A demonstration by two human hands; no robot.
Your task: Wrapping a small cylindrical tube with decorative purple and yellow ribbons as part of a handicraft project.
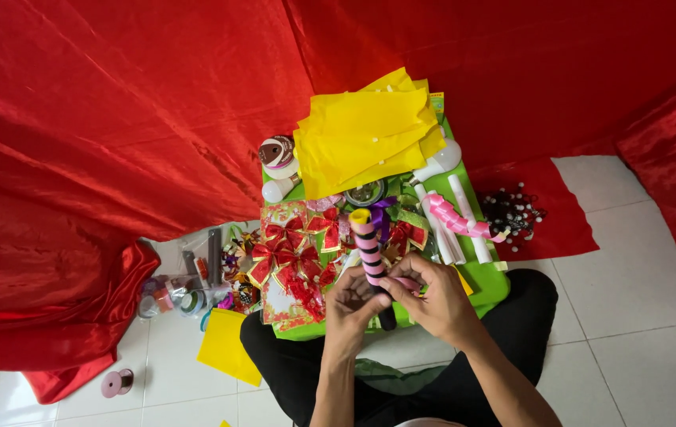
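Red shiny cloth point(100, 134) hangs all around, and white floor tiles point(638, 316) show below. Far left on the floor sits a small pink ribbon spool point(116, 383), then a yellow paper sheet point(227, 346). Next comes a pile of tape rolls and small tools point(187, 289). On the green worktop point(486, 283) lie red bows with gold edges point(286, 257), and a stack of yellow paper point(365, 134) sits at the back.

In the middle, the left hand point(351, 304) is closed around the low end of a stick point(371, 255). Pink ribbon winds around the stick in stripes, almost up to its yellow top. The dark bottom end below the hands is bare, so I think the wrapping is mostly done but not finished. The right hand point(433, 296) pinches the pink ribbon right beside the stick.

Further right lie white tubes, 1 with pink ribbon point(460, 223), and then a clump of beads point(516, 212).
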